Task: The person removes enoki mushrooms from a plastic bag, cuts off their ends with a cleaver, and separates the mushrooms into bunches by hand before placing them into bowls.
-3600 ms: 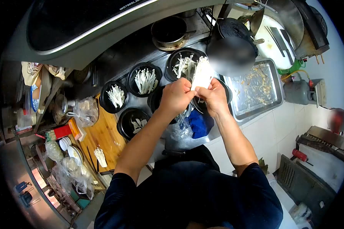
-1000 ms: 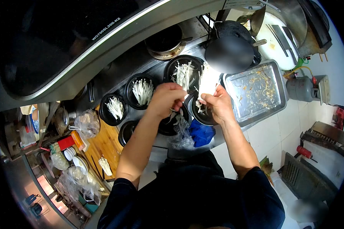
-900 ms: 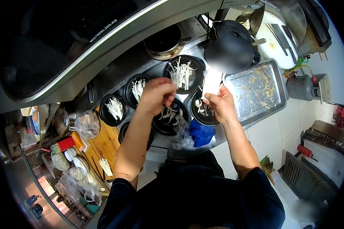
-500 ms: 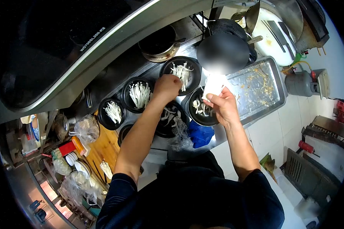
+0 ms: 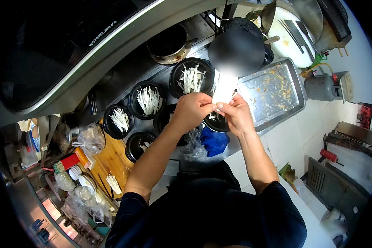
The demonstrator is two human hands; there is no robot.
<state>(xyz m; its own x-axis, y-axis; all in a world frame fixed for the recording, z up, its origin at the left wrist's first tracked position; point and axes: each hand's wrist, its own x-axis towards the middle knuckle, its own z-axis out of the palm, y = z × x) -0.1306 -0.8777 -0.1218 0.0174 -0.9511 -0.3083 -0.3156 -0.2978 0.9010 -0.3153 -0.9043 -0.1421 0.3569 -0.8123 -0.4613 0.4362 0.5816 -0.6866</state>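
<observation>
So, taking the steel tray (image 5: 268, 109) as my landmark, the enoki bunch (image 5: 224, 91) is up in the air just left of it, above the steel desk (image 5: 232, 143). The right hand (image 5: 234, 114) has a firm grip on its near end, thumb on top. The left hand (image 5: 193, 110) is closed in on that same end, thumb and finger pinching the corner, fingertips basically meeting the other hand's. The far end is washed out by glare, so can't make much of it.

Tray's got stringy yellowish scraps stuck all over it. Further left of it there's a slanting row of black bowls: the nearest one (image 5: 179, 81), a middle one (image 5: 132, 102) and the farthest one (image 5: 107, 126), each with loose enoki piled in. A couple more sit partly hidden under the hands and forearm. Blue cloth (image 5: 215, 141) is bunched up left of the tray's near corner, with a crumpled clear plastic bag (image 5: 192, 149) touching it. Way left of the tray, a second enoki bunch (image 5: 113, 183) lies on a wooden board (image 5: 107, 161).
</observation>
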